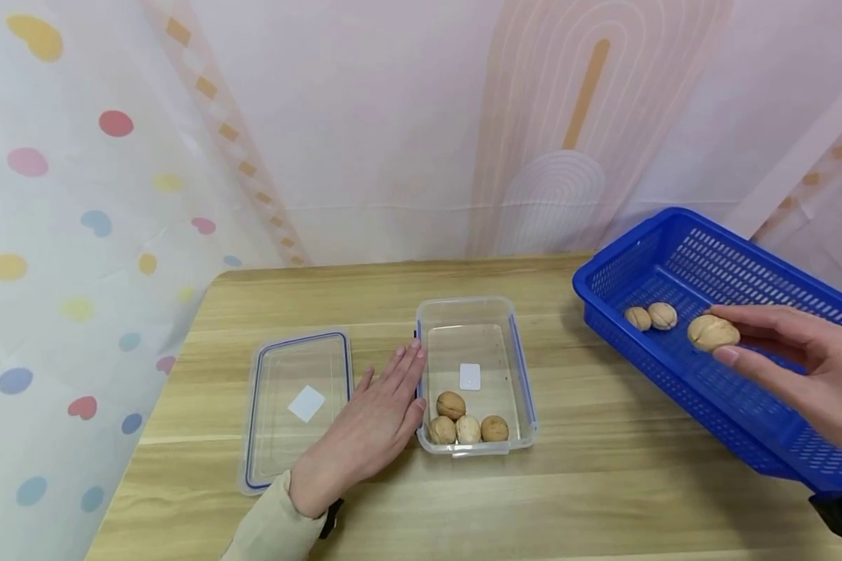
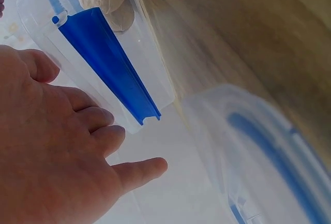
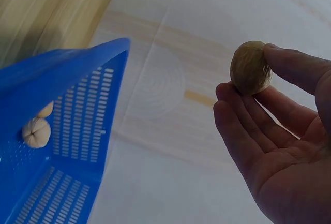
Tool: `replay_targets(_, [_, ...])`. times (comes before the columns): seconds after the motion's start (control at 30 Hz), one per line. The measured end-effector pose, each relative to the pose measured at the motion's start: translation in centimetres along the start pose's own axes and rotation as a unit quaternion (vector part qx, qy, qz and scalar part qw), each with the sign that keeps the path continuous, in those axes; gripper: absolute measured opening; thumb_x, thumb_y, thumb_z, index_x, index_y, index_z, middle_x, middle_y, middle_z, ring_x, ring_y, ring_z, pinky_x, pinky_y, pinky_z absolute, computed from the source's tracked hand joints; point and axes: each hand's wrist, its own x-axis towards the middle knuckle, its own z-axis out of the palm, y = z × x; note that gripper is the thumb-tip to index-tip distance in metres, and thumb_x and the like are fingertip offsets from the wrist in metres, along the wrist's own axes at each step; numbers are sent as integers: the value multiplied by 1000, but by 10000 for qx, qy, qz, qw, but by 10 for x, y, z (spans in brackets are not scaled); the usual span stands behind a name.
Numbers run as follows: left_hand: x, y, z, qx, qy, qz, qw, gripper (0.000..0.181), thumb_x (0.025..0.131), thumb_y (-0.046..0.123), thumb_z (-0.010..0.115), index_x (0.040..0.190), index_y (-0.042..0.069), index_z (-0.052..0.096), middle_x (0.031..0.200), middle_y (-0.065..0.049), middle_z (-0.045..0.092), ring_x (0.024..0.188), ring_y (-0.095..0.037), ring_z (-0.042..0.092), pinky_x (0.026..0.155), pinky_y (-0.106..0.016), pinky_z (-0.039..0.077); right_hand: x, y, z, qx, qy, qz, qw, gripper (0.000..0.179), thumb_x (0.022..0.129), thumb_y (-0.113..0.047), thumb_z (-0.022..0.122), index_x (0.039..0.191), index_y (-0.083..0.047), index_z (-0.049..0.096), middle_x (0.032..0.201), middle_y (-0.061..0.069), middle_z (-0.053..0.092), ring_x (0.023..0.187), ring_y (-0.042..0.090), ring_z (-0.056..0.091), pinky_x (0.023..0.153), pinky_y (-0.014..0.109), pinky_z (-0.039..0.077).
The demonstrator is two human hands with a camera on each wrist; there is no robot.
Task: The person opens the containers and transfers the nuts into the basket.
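Between thumb and fingertips my right hand (image 1: 803, 362) pinches a walnut (image 1: 713, 333), held over the blue basket (image 1: 673, 358). The right wrist view shows the same walnut (image 3: 251, 68) at the fingertips. Two more walnuts (image 1: 651, 316) lie in the basket's far left end. My left hand (image 1: 375, 421) has its fingers extended along the left side of a clear plastic container (image 1: 522, 374), fingertips right at its wall. Several walnuts (image 1: 468, 428) are gathered at the container's near end. A blue clip (image 2: 106, 61) on its side shows in the left wrist view.
A clear lid (image 1: 270, 413) with a blue seal lies left of the container, partly behind my left hand. The wooden table (image 1: 449, 506) ends at a patterned cloth backdrop (image 1: 393, 140). The basket reaches over the table's right side.
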Motion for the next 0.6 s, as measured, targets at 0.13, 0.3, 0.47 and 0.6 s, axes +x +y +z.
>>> replay_targets(0.13, [0, 1, -1, -24, 4, 26, 10000, 62, 112, 29, 39, 165, 4, 18, 172, -9, 10, 158, -27, 13, 120, -66, 22, 3, 6, -4, 90, -30, -79, 9999, 41, 93, 12, 69, 133, 5, 64, 118, -30, 58, 104, -17, 55, 87, -1, 42])
replay_targets(0.3, [0, 1, -1, -34, 3, 3, 10000, 62, 112, 29, 39, 165, 4, 18, 172, -8, 9, 158, -27, 13, 120, -66, 22, 11, 14, -10, 158, -57, -45, 9998, 40, 93, 14, 68, 132, 11, 62, 115, -31, 58, 101, -18, 55, 84, -2, 42])
replay_targets(0.47, [0, 0, 0, -13, 15, 15, 10000, 62, 112, 29, 40, 165, 3, 20, 172, -8, 9, 158, -26, 13, 120, -66, 22, 20, 24, -15, 256, -206, 17, 9995, 38, 96, 13, 64, 133, 17, 57, 114, -32, 56, 100, -20, 54, 82, 0, 44])
replay_targets(0.6, [-1, 0, 0, 8, 30, 50, 10000, 61, 112, 30, 39, 164, 2, 20, 172, -9, 10, 158, -27, 13, 120, -66, 24, 29, 35, -20, 147, -468, 289, 9984, 39, 100, 6, 63, 137, 15, 55, 113, -37, 54, 99, -24, 53, 80, 0, 45])
